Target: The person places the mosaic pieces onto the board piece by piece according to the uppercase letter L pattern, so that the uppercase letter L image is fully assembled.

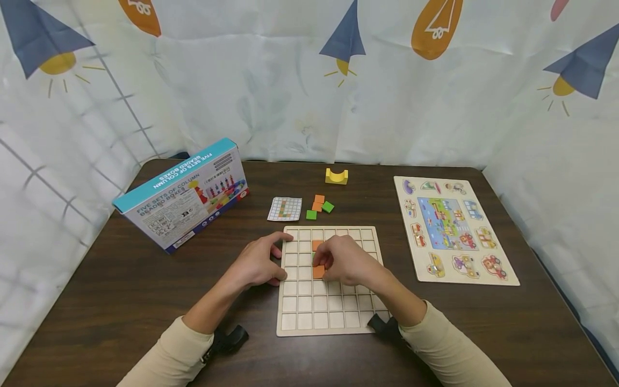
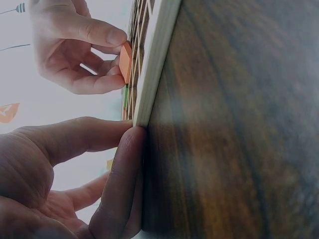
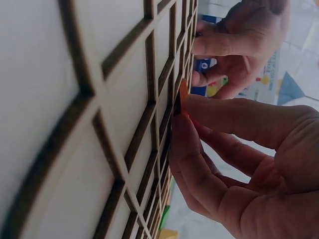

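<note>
A pale wooden grid board (image 1: 304,306) lies on the table in front of me. At its left edge my left hand (image 1: 256,262) holds the rim, thumb and a curled finger meeting there in the left wrist view. Over the grid, my right hand (image 1: 350,260) pinches an orange square tile (image 2: 125,62) between thumb and fingers, tilted close over the cells. Another orange tile (image 1: 316,245) sits in the grid farther up the same column. A green tile (image 2: 126,94) between them is mostly hidden by the right hand in the head view.
Beyond the board lie loose orange tiles (image 1: 318,199), green tiles (image 1: 311,215) and a pattern card (image 1: 285,209). A yellow arch block (image 1: 336,176) stands farther back. A cardboard box (image 1: 193,199) stands at left, a picture puzzle board (image 1: 406,226) lies at right.
</note>
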### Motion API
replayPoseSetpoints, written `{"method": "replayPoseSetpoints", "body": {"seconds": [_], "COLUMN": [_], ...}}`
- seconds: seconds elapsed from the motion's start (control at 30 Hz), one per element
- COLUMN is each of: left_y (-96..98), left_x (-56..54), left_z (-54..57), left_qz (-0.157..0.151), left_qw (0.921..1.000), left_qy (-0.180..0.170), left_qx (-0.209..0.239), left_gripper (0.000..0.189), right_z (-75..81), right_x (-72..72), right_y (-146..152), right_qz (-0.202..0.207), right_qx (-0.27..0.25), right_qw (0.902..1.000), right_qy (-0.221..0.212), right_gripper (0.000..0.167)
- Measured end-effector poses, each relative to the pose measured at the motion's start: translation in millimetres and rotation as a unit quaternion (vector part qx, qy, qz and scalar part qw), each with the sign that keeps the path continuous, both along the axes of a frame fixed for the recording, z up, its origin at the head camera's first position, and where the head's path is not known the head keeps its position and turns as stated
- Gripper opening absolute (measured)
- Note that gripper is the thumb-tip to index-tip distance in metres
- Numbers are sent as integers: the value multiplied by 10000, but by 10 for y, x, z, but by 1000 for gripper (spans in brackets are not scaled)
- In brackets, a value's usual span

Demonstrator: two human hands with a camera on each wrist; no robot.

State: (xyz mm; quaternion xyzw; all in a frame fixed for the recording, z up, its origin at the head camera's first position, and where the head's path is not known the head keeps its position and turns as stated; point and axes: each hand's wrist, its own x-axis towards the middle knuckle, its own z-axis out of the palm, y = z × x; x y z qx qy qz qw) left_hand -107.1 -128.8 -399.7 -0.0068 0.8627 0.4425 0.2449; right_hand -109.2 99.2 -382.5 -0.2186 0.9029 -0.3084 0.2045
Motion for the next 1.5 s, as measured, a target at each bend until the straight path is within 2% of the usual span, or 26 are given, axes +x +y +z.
{"method": "replayPoseSetpoints", "body": {"seconds": [1.0, 1.27, 1.5], "left_y": [0, 6, 9], "left_x": [12, 11, 16], "left_z": [-7, 1, 11], "left_qz": [3, -2, 22], "left_qw": [10000, 10000, 10000], "left_qy": [48, 40, 46], "left_qx": [36, 73, 72], "left_gripper": [81, 81, 81], "right_z": [31, 74, 94], "right_x": [-2, -71, -231], "right_y": [20, 92, 182], "right_qz": [-9, -187, -471], "right_qx": [-57, -250, -327], "right_qw": [10000, 9994, 9984], "right_qy": [16, -113, -17], "right_gripper": [24, 21, 22]}}
